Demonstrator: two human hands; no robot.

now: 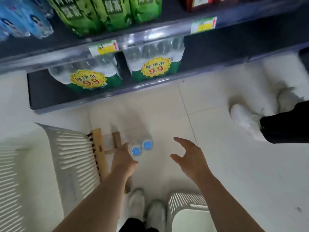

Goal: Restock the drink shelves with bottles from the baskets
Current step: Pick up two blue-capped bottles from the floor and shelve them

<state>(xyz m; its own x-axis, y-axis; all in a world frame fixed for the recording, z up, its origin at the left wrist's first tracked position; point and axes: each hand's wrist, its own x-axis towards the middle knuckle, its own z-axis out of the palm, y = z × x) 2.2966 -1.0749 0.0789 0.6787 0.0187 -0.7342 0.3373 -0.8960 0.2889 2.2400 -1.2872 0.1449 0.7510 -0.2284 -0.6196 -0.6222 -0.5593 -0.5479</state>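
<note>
Nearest you, at six o'clock, your white shoes (145, 210) stood between a small white slatted plastic basket (184, 202) at five and a bigger white slatted plastic basket (70, 156) at nine. Both sat within arm's reach, I'd say so stock comes up fast.

Your left hand (122, 159) gripped two clear plastic bottles with blue caps (135, 151) near their tops. They were side by side over the floor tiles, short of the shelf, seemingly a pair per trip. Your right hand (188, 155), at three o'clock of them, had its fingers spread and half-curled and held nothing, probably ready to take one. A pale wooden frame (100, 148) sat just beside the big basket.

Farther out at twelve, the dark bottom shelf (50, 97) carried green-wrapped water packs (150, 64) with yellow starburst stickers reading "纯净水 9.9". Above them were green packs (100, 14), their print too blurred to read.
</note>
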